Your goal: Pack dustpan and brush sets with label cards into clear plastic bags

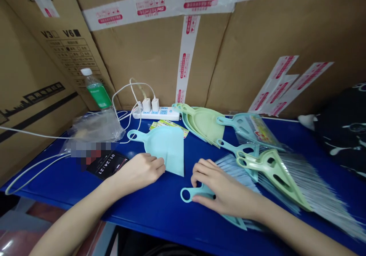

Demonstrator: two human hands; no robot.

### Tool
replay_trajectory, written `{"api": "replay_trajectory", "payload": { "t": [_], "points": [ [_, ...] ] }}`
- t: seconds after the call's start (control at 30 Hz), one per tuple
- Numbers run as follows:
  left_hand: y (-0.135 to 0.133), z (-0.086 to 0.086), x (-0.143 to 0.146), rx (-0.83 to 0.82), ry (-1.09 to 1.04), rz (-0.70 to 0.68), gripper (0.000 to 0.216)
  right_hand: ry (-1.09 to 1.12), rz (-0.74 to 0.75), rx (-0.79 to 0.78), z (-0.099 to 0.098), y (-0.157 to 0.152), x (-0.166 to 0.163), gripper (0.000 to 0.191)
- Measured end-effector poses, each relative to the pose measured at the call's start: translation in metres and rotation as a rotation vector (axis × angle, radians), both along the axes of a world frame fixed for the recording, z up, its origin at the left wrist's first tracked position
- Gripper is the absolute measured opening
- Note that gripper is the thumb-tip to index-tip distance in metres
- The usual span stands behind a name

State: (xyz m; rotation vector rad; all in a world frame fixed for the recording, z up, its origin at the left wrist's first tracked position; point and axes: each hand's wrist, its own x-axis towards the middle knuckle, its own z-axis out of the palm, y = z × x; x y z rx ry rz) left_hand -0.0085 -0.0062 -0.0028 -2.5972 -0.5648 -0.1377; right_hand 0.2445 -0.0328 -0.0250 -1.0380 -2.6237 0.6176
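Note:
My left hand (147, 168) is closed, fingers curled, at the near edge of a light blue dustpan (167, 147). The inside of that hand is hidden, so I cannot tell whether it grips the rim. My right hand (219, 185) wraps around the handle of a light blue hand brush (197, 193), its thumb on the near side by the ring end. The brush lies low over the blue table, bristles pointing right and partly covered by my hand and forearm.
Several more brushes, including a green brush (274, 168) and a bagged blue brush (257, 128), lie at right. Nested green dustpans (206, 122) sit behind. A power strip (160, 113), bottle (98, 92), plastic bag (97, 128), phone (105, 164) and loose cables occupy the left. Cardboard boxes (157, 58) wall the back.

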Motion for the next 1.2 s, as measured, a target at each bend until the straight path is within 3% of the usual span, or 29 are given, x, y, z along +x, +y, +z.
{"api": "replay_trajectory", "payload": {
  "t": [0.2, 0.4, 0.63, 0.8, 0.93, 1.2],
  "points": [
    [-0.001, -0.004, 0.002, 0.008, -0.022, -0.04, 0.024, -0.055, 0.056, -0.085, 0.003, 0.001, 0.003, 0.032],
    [-0.005, -0.004, 0.007, 0.019, -0.033, -0.063, 0.025, -0.083, 0.061, -0.009, 0.005, 0.0, 0.001, 0.024],
    [-0.012, -0.016, 0.017, -0.009, -0.088, -0.158, 0.026, 0.082, -0.009, 0.071, 0.004, 0.002, 0.005, 0.021],
    [-0.021, -0.026, 0.025, -0.084, -0.169, -0.271, 0.026, 0.176, -0.032, 0.133, -0.008, 0.006, 0.004, 0.016],
    [-0.028, -0.024, 0.031, -0.175, -0.175, -0.339, 0.017, 0.185, -0.012, 0.17, -0.01, 0.006, 0.0, 0.011],
    [-0.033, -0.025, 0.033, -0.429, -0.13, -0.397, 0.029, 0.204, -0.005, 0.224, -0.005, 0.002, -0.002, 0.024]
  ]
}}
